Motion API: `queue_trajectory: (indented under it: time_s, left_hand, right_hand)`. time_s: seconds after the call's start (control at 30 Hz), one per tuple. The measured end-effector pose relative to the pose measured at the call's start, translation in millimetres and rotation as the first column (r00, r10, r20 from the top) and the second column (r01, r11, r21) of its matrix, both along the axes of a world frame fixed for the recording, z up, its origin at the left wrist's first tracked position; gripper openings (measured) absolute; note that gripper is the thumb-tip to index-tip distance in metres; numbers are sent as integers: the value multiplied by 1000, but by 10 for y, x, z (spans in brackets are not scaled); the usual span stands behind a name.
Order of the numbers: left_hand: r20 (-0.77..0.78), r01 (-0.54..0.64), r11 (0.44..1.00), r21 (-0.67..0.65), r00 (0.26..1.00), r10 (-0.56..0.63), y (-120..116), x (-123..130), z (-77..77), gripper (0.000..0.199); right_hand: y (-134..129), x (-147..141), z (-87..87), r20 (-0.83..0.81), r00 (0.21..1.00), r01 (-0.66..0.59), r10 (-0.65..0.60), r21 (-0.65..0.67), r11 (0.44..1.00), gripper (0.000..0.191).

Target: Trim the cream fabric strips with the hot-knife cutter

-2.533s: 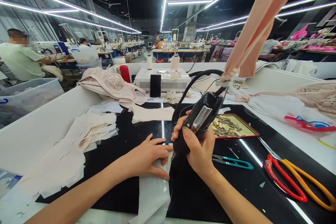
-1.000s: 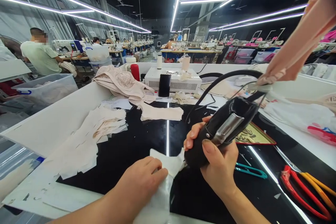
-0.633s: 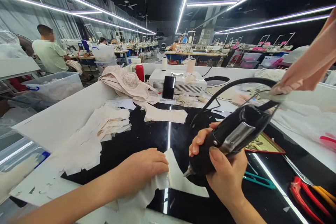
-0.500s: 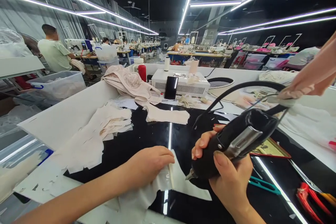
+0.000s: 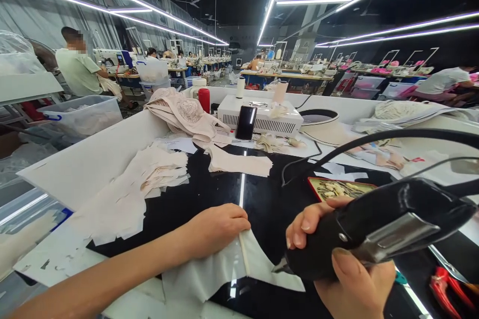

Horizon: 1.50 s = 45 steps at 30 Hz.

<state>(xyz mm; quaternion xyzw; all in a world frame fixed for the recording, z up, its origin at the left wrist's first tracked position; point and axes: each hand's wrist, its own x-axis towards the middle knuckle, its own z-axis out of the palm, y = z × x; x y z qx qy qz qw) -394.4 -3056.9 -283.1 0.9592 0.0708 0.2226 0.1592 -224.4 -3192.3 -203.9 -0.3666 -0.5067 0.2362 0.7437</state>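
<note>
Pinched between the fingers of my left hand (image 5: 220, 229) is the upper end of a pale cloth piece (image 5: 205, 276) with a narrow raised strip along it. Its lower part drapes over the black tabletop (image 5: 258, 204). Wrapped around a black corded hand tool (image 5: 392, 209) with a pointed metal tip is my right hand (image 5: 354, 286). The tool tilts down to the left, and its tip is at the cloth's right-hand part; whether they touch I cannot tell. A stack of cut cloth pieces (image 5: 116, 194) lies to the left.
Behind are a single cut piece (image 5: 239, 162), a phone (image 5: 246, 122), a vented white box (image 5: 277, 117) and beige bras (image 5: 183, 112). On the right lie a small tray (image 5: 311, 184), red-handled pliers (image 5: 443, 289) and the tool's looping cable (image 5: 359, 139). Low white walls (image 5: 93, 154) edge the table.
My right hand and the tool have moved right and lower, and the tool lies flatter. The cable has swung down, uncovering the tray. My left hand keeps its pinch on the cloth, which has shifted slightly.
</note>
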Motion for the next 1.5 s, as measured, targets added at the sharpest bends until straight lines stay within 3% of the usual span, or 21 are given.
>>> queue_trajectory:
  time_s: [0.17, 0.33, 0.57, 0.8, 1.5]
  left_hand:
    - [35, 19, 998, -53, 999, -17, 8, -69, -15, 29]
    - [34, 51, 999, -7, 998, -51, -5, -83, -71, 31]
    - [44, 16, 1000, 24, 999, -17, -36, -72, -128, 30]
    - [76, 34, 999, -30, 997, -31, -53, -66, -134, 28]
    - [9, 16, 1000, 18, 1000, -17, -51, -91, -127, 31]
  right_hand:
    - [14, -38, 44, -1, 1000, 24, -24, 6, 1000, 35]
    - [82, -61, 101, -34, 999, 38, -39, -4, 999, 37]
    - [417, -45, 119, -59, 994, 93, -92, 22, 995, 38]
    - [686, -96, 32, -57, 995, 77, -76, 18, 997, 35]
    - [670, -121, 8, -48, 995, 86, -86, 7, 996, 30]
